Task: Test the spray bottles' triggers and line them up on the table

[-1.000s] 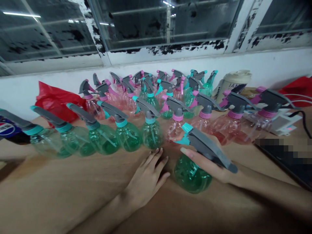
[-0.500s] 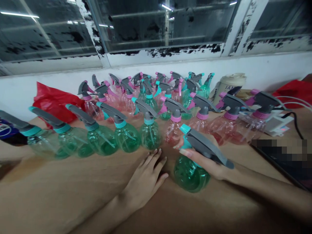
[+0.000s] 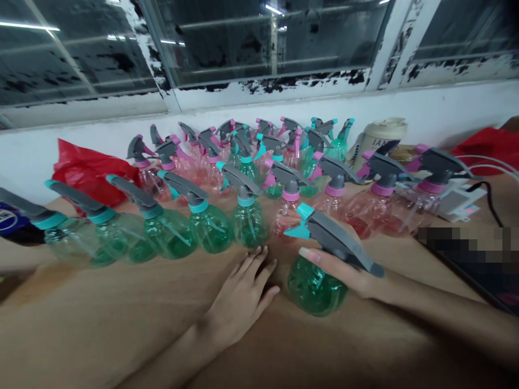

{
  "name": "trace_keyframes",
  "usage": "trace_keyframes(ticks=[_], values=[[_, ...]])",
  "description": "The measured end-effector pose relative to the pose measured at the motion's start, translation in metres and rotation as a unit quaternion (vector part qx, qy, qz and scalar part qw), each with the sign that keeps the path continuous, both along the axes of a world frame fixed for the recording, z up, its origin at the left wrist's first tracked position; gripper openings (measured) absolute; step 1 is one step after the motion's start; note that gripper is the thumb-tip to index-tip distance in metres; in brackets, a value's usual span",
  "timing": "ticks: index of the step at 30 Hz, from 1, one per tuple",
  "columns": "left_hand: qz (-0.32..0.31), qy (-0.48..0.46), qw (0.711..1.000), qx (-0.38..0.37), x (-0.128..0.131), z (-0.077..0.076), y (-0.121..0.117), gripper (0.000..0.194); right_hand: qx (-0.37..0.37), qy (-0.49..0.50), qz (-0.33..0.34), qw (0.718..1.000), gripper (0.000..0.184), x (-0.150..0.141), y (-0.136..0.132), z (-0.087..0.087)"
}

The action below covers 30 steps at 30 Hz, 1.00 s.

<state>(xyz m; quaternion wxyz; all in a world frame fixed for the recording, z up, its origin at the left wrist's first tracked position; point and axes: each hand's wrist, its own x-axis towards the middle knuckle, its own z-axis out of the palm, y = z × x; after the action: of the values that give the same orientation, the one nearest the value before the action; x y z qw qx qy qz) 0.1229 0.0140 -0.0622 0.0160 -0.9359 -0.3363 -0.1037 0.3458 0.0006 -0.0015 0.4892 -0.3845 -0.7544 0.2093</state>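
My right hand point(image 3: 344, 273) is wrapped round the neck of a green spray bottle point(image 3: 316, 292) with a grey and turquoise trigger head. Its thumb lies along the near side, and the other fingers are mostly hidden behind the head. On the wooden table point(image 3: 141, 319), my left hand point(image 3: 239, 297) rests flat with its fingers stretched forward. Just beyond its fingertips stands a green spray bottle point(image 3: 249, 227), at the right end of a row of several green ones. Pink spray bottles, among them this one point(image 3: 368, 216), carry the row on to the right.
More pink and green spray bottles crowd along the wall. A red plastic bag point(image 3: 89, 173) lies behind the row at left, and a dark bottle point(image 3: 16, 227) is at the left edge. At right are a cup point(image 3: 383, 138), a white box with cables point(image 3: 462, 202) and a dark flat device point(image 3: 466, 265).
The turquoise trigger of the held bottle now sticks out further forward, with the right fingers off its front. The left hand has stayed put. The view has shifted slightly.
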Motion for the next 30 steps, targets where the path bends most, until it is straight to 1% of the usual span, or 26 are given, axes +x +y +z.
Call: trace_keyframes(ticks=[3,8,13,16,23,26,30], values=[[0.002,0.011,1.0,-0.001,0.001,0.0,0.0,0.047,-0.002,0.029,0.015,0.999,0.029,-0.001,0.0,0.001],[0.003,0.022,1.0,0.012,0.0,-0.001,0.0,0.047,-0.009,0.043,0.03,0.999,0.029,-0.001,0.0,0.003],[0.004,0.02,1.0,0.02,0.0,-0.002,0.0,0.047,-0.033,0.017,0.005,0.999,0.016,0.0,-0.002,0.008],[0.001,0.027,0.999,0.03,0.0,-0.002,0.0,0.046,-0.041,0.008,0.005,0.999,0.008,-0.001,-0.003,0.012],[-0.004,0.024,0.998,0.052,0.0,-0.002,0.0,0.046,-0.047,0.005,-0.002,0.999,0.02,-0.003,-0.001,0.01],[-0.002,0.021,0.999,0.05,0.0,-0.002,0.0,0.046,-0.035,0.013,-0.006,0.999,0.021,-0.003,0.0,0.009],[0.0,0.025,0.999,0.038,0.0,-0.002,0.0,0.045,-0.037,0.038,0.023,0.998,0.017,-0.003,0.003,0.007]])
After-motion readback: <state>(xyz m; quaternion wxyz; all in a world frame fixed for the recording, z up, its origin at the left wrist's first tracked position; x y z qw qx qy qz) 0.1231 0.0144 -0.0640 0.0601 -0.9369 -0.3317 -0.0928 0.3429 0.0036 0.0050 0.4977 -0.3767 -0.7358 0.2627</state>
